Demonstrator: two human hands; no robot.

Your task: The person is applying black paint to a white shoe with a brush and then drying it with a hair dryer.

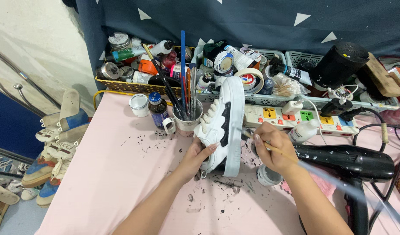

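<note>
white sneaker held on its side over a pink, paint-flecked table

a dark blue-capped bottle [158,109] and a mug of brushes [185,117] stand left of the sneaker [224,126]; the left hand [197,157] grasps the sneaker by its opening, the right hand [271,147] pinches a thin paintbrush [269,146] at the sole, a white squeeze bottle [303,130] and black hair dryer [352,163] just beyond, crammed baskets behind.

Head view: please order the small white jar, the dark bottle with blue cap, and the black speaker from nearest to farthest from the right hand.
Measured from the right hand:
1. Small white jar: just below the hand, on the pink table.
2. Dark bottle with blue cap: to the left, beyond the shoe.
3. Black speaker: far back on the right.
</note>
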